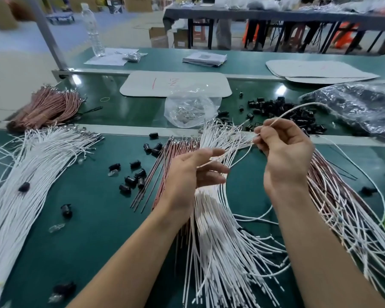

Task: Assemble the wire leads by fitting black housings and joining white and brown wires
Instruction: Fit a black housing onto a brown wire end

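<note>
My right hand (285, 150) is raised over the green mat and pinches a white wire (298, 107) that arcs up and away to the right. My left hand (196, 172) pinches another thin white wire end between thumb and fingers, just left of the right hand. Below both hands lies a fan of loose white wires (218, 241). Brown wires (178, 150) lie beside it. Small black housings (131, 181) are scattered on the mat to the left. A larger heap of black housings (293, 114) sits behind my right hand.
A big white wire bundle (27, 174) lies at the left, a brown bundle (47, 105) behind it. Mixed brown and white wires (342, 210) spread at the right. A clear bag of metal terminals (191, 110), a dark plastic bag (360, 107), a water bottle (93, 30) and papers stand farther back.
</note>
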A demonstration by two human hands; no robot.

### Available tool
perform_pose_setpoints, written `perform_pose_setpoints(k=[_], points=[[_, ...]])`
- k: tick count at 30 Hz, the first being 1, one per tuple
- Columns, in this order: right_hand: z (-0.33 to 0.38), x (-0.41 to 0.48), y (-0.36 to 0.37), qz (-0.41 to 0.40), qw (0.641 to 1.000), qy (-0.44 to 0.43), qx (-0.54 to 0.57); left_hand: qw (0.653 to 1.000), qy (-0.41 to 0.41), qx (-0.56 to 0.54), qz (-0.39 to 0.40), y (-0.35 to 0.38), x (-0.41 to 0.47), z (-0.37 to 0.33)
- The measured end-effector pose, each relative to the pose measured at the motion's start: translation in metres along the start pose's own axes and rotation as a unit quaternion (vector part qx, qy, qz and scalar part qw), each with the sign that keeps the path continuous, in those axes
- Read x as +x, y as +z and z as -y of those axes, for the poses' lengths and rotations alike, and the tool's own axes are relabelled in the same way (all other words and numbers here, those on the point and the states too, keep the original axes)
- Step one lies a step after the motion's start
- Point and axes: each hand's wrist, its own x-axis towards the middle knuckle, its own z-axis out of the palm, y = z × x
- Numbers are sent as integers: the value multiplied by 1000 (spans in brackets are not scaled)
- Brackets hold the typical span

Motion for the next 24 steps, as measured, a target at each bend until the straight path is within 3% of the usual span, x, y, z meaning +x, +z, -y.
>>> perform_pose_setpoints(k=[2, 5, 8, 11, 15, 19, 24], points=[[-6, 0, -7, -16, 1000, -13, -10, 999, -9, -4, -31, -7, 5, -3], [-15, -1, -11, -60, 998, 32, -9, 994, -4, 57, -94, -16, 11, -1], [-21, -10, -4, 24, 993, 111, -20, 978, 52, 150, -137, -12, 15, 5], [-24, -20, 5, 109, 985, 107, -79, 980, 77, 123, -133, -7, 17, 11], [-21, -23, 8, 115, 985, 100, -86, 982, 96, 114, -119, -13, 18, 9], [-20, -28, 8, 99, 988, 109, -48, 945, 141, 250, -158, -16, 13, 10], [-20, -31, 9, 120, 982, 126, -76, 931, 181, 271, -163, -19, 7, 6]])
